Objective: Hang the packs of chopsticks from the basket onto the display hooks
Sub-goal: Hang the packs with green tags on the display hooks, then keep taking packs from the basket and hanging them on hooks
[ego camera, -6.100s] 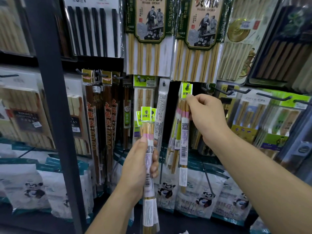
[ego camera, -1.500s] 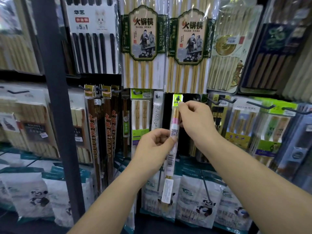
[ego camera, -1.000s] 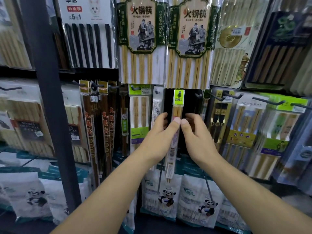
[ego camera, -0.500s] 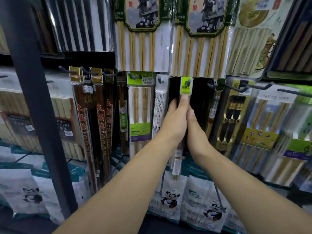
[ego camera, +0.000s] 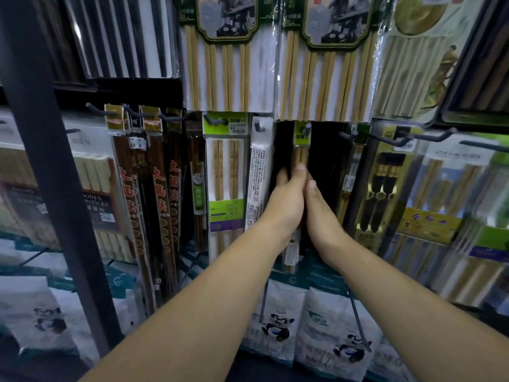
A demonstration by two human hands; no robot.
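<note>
A narrow pack of wooden chopsticks (ego camera: 300, 154) with a green header card hangs on a display hook (ego camera: 307, 128) in a dark gap at the centre of the rack. My left hand (ego camera: 286, 201) and my right hand (ego camera: 321, 210) lie side by side against the pack's middle, fingers straight and pressing on it from the front. The pack's lower end (ego camera: 290, 253) shows below my left wrist. How many packs hang behind it is hidden. The basket is out of view.
Larger chopstick packs (ego camera: 228, 64) hang overhead, close above the hook. A white pack (ego camera: 259, 177) and dark red packs (ego camera: 159, 194) hang to the left, boxed sets (ego camera: 385, 194) to the right. A black upright post (ego camera: 52, 166) stands far left. Panda-printed bags (ego camera: 278, 323) hang below.
The loose packs once in my left hand are gone from it. Both hands slid down from the header to the hung pack's middle and now press it flat; the view has moved closer.
</note>
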